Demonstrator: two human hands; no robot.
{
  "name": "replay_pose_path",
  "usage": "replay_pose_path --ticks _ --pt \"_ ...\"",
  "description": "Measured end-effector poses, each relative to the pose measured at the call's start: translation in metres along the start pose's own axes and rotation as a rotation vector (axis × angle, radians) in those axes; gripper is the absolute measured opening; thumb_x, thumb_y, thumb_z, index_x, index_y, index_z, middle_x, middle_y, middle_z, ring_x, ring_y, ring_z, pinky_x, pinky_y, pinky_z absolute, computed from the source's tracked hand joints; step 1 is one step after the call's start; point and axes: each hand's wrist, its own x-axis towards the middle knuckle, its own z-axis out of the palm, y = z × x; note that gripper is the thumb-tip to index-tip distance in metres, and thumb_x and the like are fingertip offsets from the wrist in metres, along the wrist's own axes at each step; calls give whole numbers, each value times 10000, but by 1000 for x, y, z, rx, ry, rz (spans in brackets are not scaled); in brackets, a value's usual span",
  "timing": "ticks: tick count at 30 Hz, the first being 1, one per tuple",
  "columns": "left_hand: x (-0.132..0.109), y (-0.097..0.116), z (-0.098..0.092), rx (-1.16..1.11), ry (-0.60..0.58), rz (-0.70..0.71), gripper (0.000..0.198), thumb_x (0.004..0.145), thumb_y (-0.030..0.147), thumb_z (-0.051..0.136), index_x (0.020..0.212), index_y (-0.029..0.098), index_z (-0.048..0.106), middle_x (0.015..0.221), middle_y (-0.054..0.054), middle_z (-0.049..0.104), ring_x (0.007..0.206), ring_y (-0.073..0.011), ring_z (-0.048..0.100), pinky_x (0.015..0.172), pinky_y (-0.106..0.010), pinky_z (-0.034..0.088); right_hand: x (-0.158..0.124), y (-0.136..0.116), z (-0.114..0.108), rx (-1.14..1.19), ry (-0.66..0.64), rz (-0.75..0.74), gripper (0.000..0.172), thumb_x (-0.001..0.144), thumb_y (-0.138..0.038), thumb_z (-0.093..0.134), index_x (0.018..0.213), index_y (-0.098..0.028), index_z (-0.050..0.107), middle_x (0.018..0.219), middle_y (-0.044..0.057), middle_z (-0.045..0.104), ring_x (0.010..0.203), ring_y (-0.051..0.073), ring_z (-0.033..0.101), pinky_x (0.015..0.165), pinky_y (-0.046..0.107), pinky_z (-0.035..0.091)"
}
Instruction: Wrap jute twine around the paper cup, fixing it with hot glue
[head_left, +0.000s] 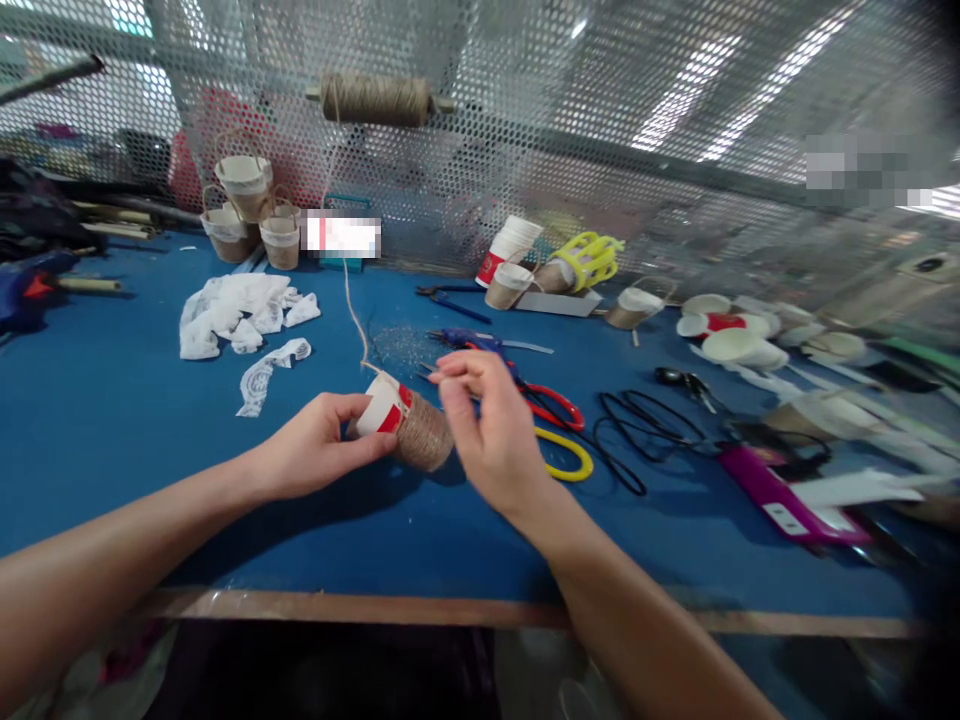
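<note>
My left hand [319,445] grips the white rim end of a red-and-white paper cup [384,408], tilted on its side just over the table. Brown twine [426,437] is wound around the cup's other half. A loose twine strand [352,312] runs from the cup up toward a twine spool [376,101] on a rod. My right hand [491,430] is at the wrapped end, fingers bent and thumb apart, with nothing visible in it. Whether it touches the twine is hard to tell. Scissors with red and yellow handles [564,455] lie partly behind this hand.
White lace [232,312] lies at left on the blue table [112,430]. Twine-wrapped cups with handles [244,180] are stacked behind it. Pliers [457,302], a black cable [637,430] and a purple power strip [787,495] lie toward the right. Perforated metal mesh [480,160] stands behind.
</note>
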Motion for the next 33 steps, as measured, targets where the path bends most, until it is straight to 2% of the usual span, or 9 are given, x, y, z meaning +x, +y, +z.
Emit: replay_pose_path --ticks 3,6,10,14,20,24,27,31,33 --pt "1 -2 -2 152 35 58 245 768 290 519 852 84 622 810 -72 634 739 -182 564 703 -297 440 20 19 -14 -260 3 177 146 866 -287 407 905 -176 494 936 87 560 825 171 570 759 341 469" --pt "2 -4 -3 241 53 123 235 779 276 514 883 94 620 867 -82 627 779 -183 569 722 -292 437 38 45 -23 -604 -257 456 227 854 -275 439 960 -110 553 1027 155 557 955 234 545 840 371 420" --pt "3 -8 -4 283 74 200 191 789 254 514 876 119 618 895 -77 627 816 -180 571 753 -292 436 49 82 -19 -658 -440 609 203 817 -251 532 894 -77 602 952 161 596 962 254 549 836 389 424" --pt "3 -10 -7 219 62 208 187 783 261 531 874 126 623 889 -71 639 821 -181 569 777 -312 436 52 106 -11 -612 -523 735 305 848 -309 512 1110 -154 519 1119 81 541 938 185 557 782 389 471" --pt "6 -12 -11 -338 16 35 190 715 267 627 852 137 650 866 -50 693 793 -160 611 820 -318 453 58 107 -17 -368 -421 846 293 846 -298 515 1096 -146 526 1084 77 558 910 185 569 755 378 482" --pt "8 -15 -11 -533 6 17 195 678 257 670 831 136 661 826 -44 699 797 -154 619 844 -311 444 56 84 -31 -104 -233 807 250 799 -115 502 1048 -102 516 926 74 615 801 142 608 697 264 495" --pt "6 -14 -12 -444 -30 23 180 710 259 644 855 153 657 846 -31 696 803 -149 612 831 -297 446 54 60 -47 96 -164 770 216 761 -126 519 975 -146 512 845 34 627 727 107 616 653 215 501" --pt "6 -12 -13 -25 6 107 181 756 277 583 873 150 639 896 -46 669 828 -179 592 804 -306 440 45 39 -60 557 -235 810 114 677 -217 619 729 -153 540 609 6 608 499 87 555 496 206 471" --pt "7 -13 -13 162 64 156 195 770 288 552 870 137 623 900 -64 653 837 -194 582 800 -317 433 38 34 -59 616 -277 759 143 659 -235 648 728 -137 571 594 8 606 472 78 532 459 194 441"
